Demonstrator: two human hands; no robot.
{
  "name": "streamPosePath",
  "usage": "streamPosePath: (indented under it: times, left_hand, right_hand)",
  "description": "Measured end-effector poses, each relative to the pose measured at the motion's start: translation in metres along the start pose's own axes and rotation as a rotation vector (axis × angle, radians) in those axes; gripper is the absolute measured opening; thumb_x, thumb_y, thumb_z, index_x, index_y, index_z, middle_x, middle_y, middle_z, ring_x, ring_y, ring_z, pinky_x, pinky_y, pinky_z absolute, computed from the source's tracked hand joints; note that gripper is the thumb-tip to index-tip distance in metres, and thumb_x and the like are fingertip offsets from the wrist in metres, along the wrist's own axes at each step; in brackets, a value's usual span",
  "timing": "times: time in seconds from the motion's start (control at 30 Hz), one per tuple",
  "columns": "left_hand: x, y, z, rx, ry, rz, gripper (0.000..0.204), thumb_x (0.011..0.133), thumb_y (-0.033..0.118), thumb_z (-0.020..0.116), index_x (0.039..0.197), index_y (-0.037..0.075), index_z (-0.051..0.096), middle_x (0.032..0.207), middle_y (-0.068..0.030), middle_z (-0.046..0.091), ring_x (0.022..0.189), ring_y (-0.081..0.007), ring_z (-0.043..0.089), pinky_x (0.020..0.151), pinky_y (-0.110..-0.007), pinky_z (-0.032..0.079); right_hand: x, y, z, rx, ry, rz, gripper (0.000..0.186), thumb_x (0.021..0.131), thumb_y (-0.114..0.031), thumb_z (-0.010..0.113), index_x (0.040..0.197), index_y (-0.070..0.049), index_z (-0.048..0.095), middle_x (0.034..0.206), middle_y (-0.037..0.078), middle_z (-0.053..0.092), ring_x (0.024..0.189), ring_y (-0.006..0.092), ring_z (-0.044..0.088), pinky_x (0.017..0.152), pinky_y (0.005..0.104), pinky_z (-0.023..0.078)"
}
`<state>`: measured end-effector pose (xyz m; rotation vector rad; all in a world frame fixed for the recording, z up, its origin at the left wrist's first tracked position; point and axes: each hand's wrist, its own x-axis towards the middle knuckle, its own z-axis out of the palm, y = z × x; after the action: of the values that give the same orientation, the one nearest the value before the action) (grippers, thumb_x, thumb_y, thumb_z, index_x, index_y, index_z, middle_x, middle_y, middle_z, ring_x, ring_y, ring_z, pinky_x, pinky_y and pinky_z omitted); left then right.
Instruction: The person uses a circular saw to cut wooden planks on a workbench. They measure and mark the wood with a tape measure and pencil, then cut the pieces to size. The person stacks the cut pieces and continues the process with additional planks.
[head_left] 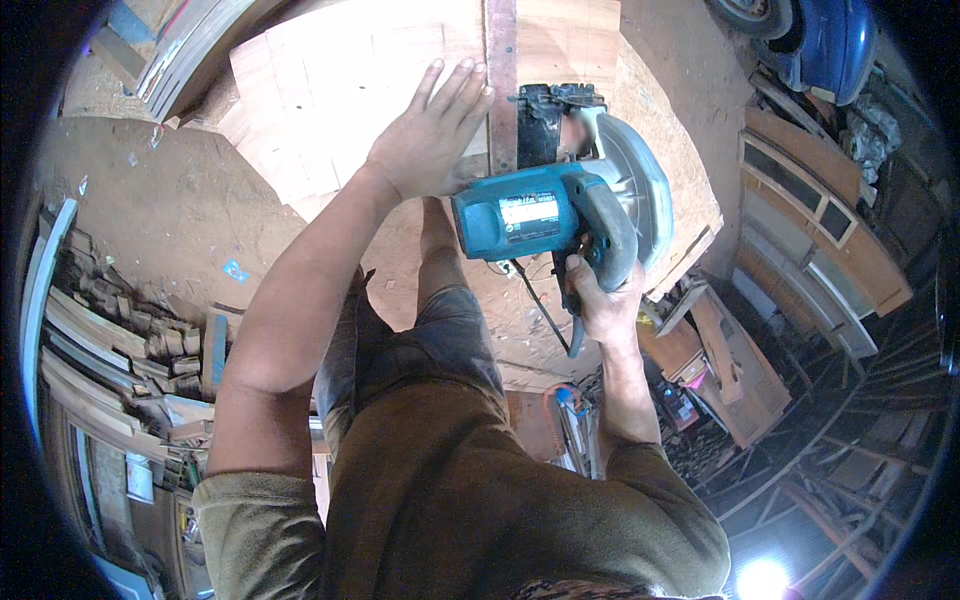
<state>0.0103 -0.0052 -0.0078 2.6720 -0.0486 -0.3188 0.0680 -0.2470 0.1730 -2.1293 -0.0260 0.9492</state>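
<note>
While I watch from above, the bare right hand (608,298) is closed around the curved handle (618,225) of a teal circular saw with a grey guard (545,190), which sits over a pale wooden panel (345,100), right of a long, flat reddish-brown strip (502,50). The bare left hand (430,135) lies unclenched along the strip's left edge, grasping nothing I can see; I judge too little pressure there could let the strip slide, sending the saw astray.
</note>
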Motion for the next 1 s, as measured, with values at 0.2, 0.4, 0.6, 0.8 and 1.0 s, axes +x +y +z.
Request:
streamPosePath:
  times: [0.2,0.4,0.6,0.8,1.0]
  left_hand:
    - [0.001,0.001,-0.001,0.043,-0.027,-0.007,0.113,0.081,0.072,0.069,0.16,0.002,0.029,0.167,-0.0195,0.025,0.158,-0.0328,0.013,0.131,-0.054,0.005]
    - [0.003,0.002,-0.008,0.088,-0.078,-0.003,0.115,0.078,0.071,0.072,0.16,0.002,0.029,0.166,-0.0191,0.027,0.158,-0.0326,0.014,0.131,-0.054,0.007]
    - [0.002,0.003,-0.01,0.083,-0.083,0.002,0.116,0.075,0.065,0.078,0.159,0.001,0.029,0.165,-0.0195,0.028,0.158,-0.0329,0.015,0.131,-0.054,0.009]
    - [0.002,0.002,-0.006,0.147,-0.068,0.005,0.118,0.073,0.063,0.08,0.159,0.001,0.028,0.166,-0.0197,0.025,0.158,-0.0334,0.014,0.131,-0.054,0.008]
    - [0.004,-0.001,0.007,0.161,0.02,-0.015,0.117,0.076,0.068,0.074,0.159,0.001,0.028,0.166,-0.0199,0.025,0.158,-0.0338,0.014,0.131,-0.054,0.008]
  right_hand:
    - [0.0,-0.005,0.001,-0.02,0.007,0.063,0.041,0.091,0.0,0.067,0.131,0.002,0.06,0.101,0.002,0.066,0.09,0.0084,0.059,0.079,0.0277,0.05]
    - [0.001,-0.002,-0.001,-0.061,0.01,0.002,0.039,0.091,0.0,0.067,0.129,0.002,0.061,0.102,0.004,0.068,0.094,0.0114,0.061,0.083,0.031,0.051]
    - [0.004,-0.004,-0.001,-0.089,0.009,-0.01,0.037,0.093,-0.003,0.067,0.129,0.001,0.062,0.103,0.005,0.068,0.094,0.0122,0.061,0.084,0.0316,0.051]
    - [0.006,-0.005,0.0,-0.057,0.001,-0.042,0.037,0.093,-0.004,0.068,0.129,0.001,0.061,0.105,0.005,0.068,0.094,0.0121,0.061,0.084,0.0317,0.051]
    - [-0.003,-0.005,0.0,-0.103,0.022,-0.011,0.04,0.091,-0.001,0.068,0.13,0.002,0.061,0.108,0.008,0.069,0.099,0.0149,0.062,0.089,0.0327,0.051]
